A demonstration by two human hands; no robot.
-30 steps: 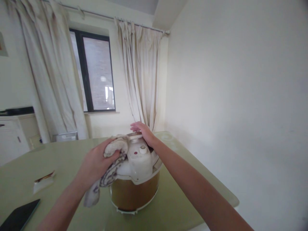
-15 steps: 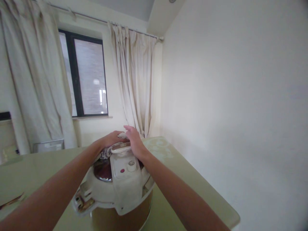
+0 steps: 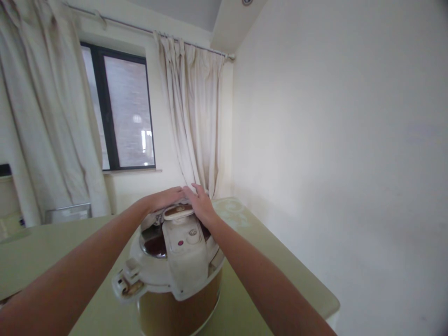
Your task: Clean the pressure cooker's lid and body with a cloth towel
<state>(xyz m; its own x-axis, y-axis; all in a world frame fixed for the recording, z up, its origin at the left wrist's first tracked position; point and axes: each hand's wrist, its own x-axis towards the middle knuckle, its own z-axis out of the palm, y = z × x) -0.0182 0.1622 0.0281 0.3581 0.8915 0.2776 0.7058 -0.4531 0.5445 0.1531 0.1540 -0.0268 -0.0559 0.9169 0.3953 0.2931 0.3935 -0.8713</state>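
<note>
Cooker: a rice cooker (image 3: 180, 275) with a white lid and a golden-brown body stands on the pale green table (image 3: 259, 261), low in the middle of the view, its near edge cut off by the bottom of the frame.
Lid: the white lid (image 3: 164, 273) is shut; a broad white handle strip (image 3: 185, 254) runs over it toward the viewer, carrying a small red dot and a round knob. A dark glossy patch shows on the lid left of the strip.
Latch: a dirty hinge or latch piece (image 3: 126, 284) sticks out at the cooker's near left side.
Left hand: the left hand (image 3: 166, 198) lies palm down on the far top of the cooker, fingers stretched out and held close together; a bit of patterned cloth (image 3: 154, 219) peeks out beneath it, so the hand seems to press the cloth on the lid.
Right hand: the right hand (image 3: 201, 207) rests on the far right of the cooker's top, fingers extended and slightly apart, its fingertips touching those of the left hand.
In the way: both forearms cross over the cooker's sides and hide the far rim.
Behind the cooker: cream curtains (image 3: 192, 116) and a dark-framed window (image 3: 121, 112).
Right of the cooker: a plain white wall (image 3: 332, 140) close to the table's edge.
Left of the cooker: a low metal-framed thing (image 3: 68, 212) stands beyond the table; what it is cannot be told.
</note>
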